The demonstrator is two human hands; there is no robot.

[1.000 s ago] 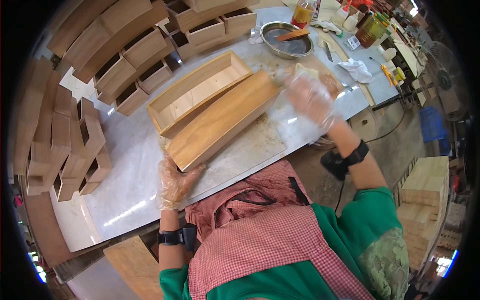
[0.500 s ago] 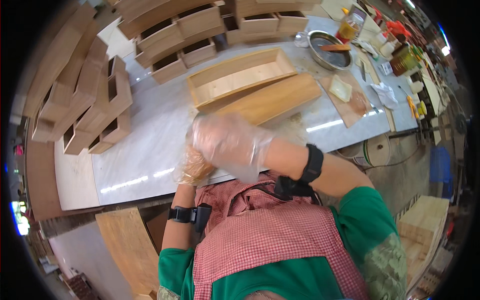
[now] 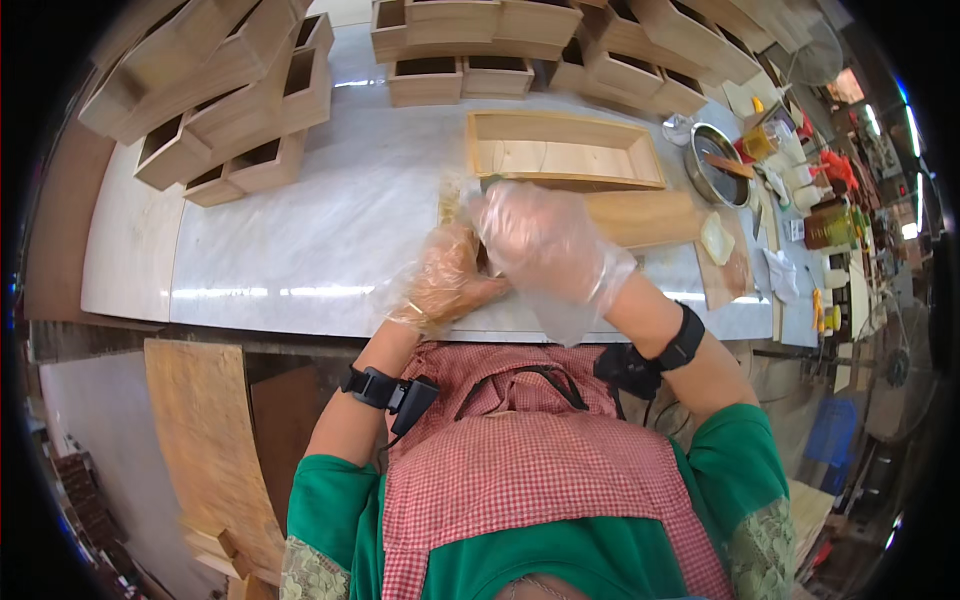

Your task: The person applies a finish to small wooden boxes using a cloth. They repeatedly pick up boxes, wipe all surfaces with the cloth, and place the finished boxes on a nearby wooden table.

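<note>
Both my hands wear loose clear plastic gloves and meet above the near part of the table. My left hand [image 3: 447,278] is curled, thumb toward the right, around something mostly hidden; a brown edge shows between the hands. Closed and smeared by motion, my right hand [image 3: 535,235] is just right of it, with a small dark-green edge at its fingertips that I cannot name. A honey-coloured wooden board [image 3: 645,217] runs behind my right hand, its left end hidden. Beyond it lies an open, yellow-stained wooden box [image 3: 565,180], pale inside.
Unfinished wooden drawer boxes [image 3: 455,85] stand stacked at the back and the left [image 3: 265,160]. A metal bowl [image 3: 715,170] with a wooden-handled tool is at the right, near a pale pad [image 3: 716,238], crumpled white cloth [image 3: 780,273] and bottles. Plywood [image 3: 215,440] leans below the table's front edge.
The view has shifted, so the table things sit differently in it. My hands stay together; my left hand now shows more openly beside my right, and the right remains blurred.
</note>
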